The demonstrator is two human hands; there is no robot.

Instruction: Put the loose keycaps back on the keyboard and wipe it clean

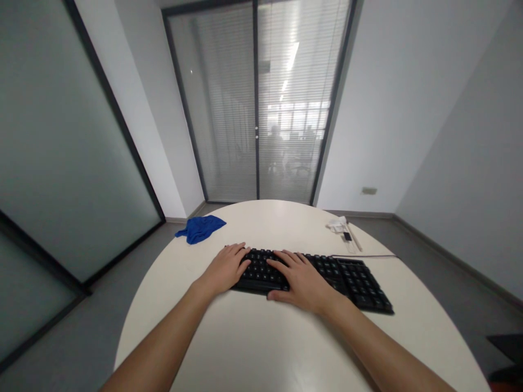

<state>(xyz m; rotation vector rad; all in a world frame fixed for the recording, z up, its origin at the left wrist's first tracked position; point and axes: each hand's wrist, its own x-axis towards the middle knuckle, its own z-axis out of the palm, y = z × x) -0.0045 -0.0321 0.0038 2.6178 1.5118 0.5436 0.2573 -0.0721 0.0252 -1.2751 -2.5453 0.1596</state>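
A black keyboard (261, 270) lies on the round cream table (245, 348), its number pad toward the right. My left hand (224, 268) rests over the keyboard's left end, fingers stretched across the keys and hiding some of them. Over its middle lies my right hand (300, 283), palm down with the fingers spread and the thumb by the front edge. Neither hand grasps anything; both appear to touch the keys.
A crumpled blue cloth (201, 228) lies at the table's far left. At the far right are a crumpled white item (337, 224), a small black clip-like piece (347, 237) and a thin pale stick (354, 239). The keyboard cable (368, 256) runs off the right edge.
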